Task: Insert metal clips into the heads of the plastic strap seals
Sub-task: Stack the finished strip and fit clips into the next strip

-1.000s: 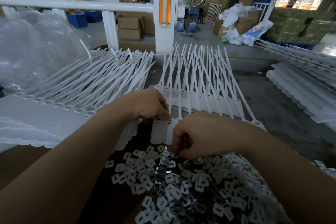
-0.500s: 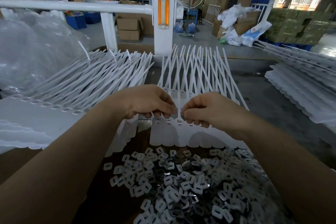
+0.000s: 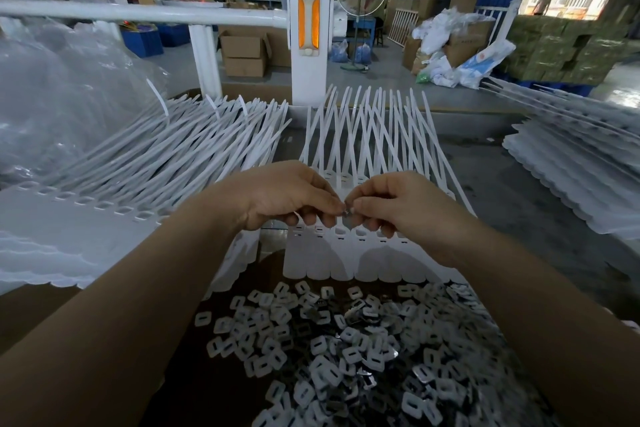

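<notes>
Two hands meet over the row of strap seals (image 3: 346, 255): the left hand (image 3: 287, 194) and right hand (image 3: 398, 205) pinch one small metal clip (image 3: 345, 214) between fingertips, mostly hidden. Knuckles cover the seal heads behind. Nearer than the row lies the clip pile (image 3: 346, 350), cut off below.

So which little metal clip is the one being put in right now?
Find the tall white post with the orange light, then come straight down the fan of white straps to where the two hands meet. The clip is the tiny shiny bit pinched between the left hand and right hand, lifted above the straps, unlike the loose pile of clips below.
</notes>
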`<state>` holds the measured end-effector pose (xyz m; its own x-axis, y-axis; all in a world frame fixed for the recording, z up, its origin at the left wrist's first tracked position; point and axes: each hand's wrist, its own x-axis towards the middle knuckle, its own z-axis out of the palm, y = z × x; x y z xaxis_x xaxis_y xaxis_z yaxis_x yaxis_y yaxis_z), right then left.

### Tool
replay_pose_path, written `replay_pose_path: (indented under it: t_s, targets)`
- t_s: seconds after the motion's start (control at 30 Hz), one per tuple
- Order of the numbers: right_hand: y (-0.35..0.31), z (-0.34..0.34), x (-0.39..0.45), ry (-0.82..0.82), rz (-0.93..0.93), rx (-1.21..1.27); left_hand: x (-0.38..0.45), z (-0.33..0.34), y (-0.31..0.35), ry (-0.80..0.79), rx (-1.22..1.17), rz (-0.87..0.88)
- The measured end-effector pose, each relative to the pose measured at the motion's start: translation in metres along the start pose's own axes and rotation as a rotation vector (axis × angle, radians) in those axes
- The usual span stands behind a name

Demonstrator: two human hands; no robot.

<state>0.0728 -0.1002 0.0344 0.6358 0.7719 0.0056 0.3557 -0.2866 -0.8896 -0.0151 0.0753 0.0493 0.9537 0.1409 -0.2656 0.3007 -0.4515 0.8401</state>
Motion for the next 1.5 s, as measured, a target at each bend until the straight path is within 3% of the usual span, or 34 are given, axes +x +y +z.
replay_pose_path:
  t_s: [0.1,0.37,0.8,0.93,1.07,1.17,1.27,1.5]
  targets:
    - [0.000,-0.001,0.001,0.100,-0.057,-0.086,0.001,-0.003,-0.001,0.030,-0.065,-0.030]
    - [0.001,0.008,-0.002,0.163,-0.255,-0.357,0.002,-0.003,-0.002,0.092,-0.142,-0.048]
    - [0.006,0.014,-0.005,0.278,-0.463,-0.706,0.000,0.004,0.000,0.032,-0.221,-0.081]
    - [0.006,0.012,-0.003,0.307,-0.374,-0.568,0.000,0.004,0.001,0.016,-0.213,-0.066]
    - [0.002,0.006,-0.001,0.250,-0.199,-0.213,0.000,-0.001,0.002,0.183,-0.095,0.044]
    - [0.002,0.003,0.000,0.175,-0.103,-0.072,-0.001,0.000,0.003,0.214,0.028,0.109]
    - [0.004,0.003,0.000,0.140,-0.058,-0.043,-0.002,0.004,0.005,0.213,0.141,0.142]
    - [0.007,0.003,-0.001,0.093,-0.041,-0.026,-0.003,0.010,0.008,0.208,0.153,0.171]
